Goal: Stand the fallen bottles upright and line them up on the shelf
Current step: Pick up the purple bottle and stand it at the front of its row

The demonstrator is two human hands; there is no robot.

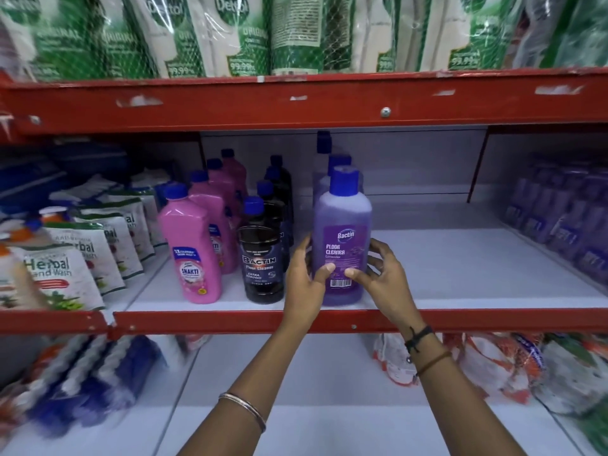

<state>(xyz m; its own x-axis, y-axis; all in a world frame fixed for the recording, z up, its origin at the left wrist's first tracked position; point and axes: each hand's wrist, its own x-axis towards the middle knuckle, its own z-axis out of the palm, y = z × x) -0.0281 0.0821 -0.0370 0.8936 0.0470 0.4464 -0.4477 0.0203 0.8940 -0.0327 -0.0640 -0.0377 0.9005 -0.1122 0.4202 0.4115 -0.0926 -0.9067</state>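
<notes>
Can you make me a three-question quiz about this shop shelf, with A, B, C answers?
1. Where is the purple bottle standing?
A. at the front of the shelf, right of the black bottle
B. on the top shelf
C. on the floor

2. What colour is the purple bottle's cap?
A. red
B. blue
C. white

3. How is the purple bottle?
A. lying on its side
B. upside down
C. upright, with fingers of both hands on it

Answers: 1 A, it stands near the front edge beside the black bottle. 2 B, the cap is blue. 3 C, the left hand and right hand hold it, cap up.
</notes>
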